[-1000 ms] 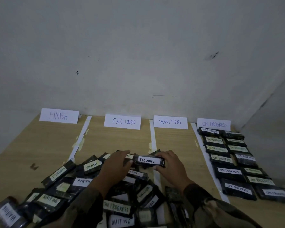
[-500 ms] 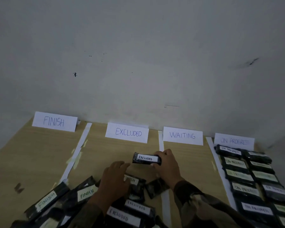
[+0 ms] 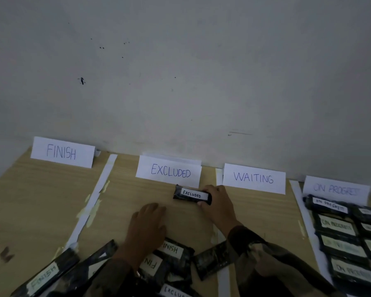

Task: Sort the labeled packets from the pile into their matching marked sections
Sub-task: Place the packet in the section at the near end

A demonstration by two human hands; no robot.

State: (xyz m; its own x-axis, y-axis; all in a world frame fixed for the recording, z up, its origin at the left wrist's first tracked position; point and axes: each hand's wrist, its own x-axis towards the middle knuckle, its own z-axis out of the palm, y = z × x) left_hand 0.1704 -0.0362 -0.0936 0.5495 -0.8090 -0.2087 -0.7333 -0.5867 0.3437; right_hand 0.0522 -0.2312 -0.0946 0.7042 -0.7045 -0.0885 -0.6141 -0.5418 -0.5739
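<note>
Signs FINISH [image 3: 61,152], EXCLUDED [image 3: 169,172], WAITING [image 3: 253,179], ON PROGRESS [image 3: 335,188] stand left to right against the wall [image 3: 180,82]; a packet [image 3: 191,195] lies just before EXCLUDED, the pile [image 3: 171,260] nearer, rows [image 3: 338,243] before ON PROGRESS.

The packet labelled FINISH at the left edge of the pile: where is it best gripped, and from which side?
Probably pinch the FINISH packet across its narrow width near the far end, from above and the left: it lies flat and slanted, and another packet crowds its right edge.

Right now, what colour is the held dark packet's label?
White label on dark packet, black lettering; head view.
</note>
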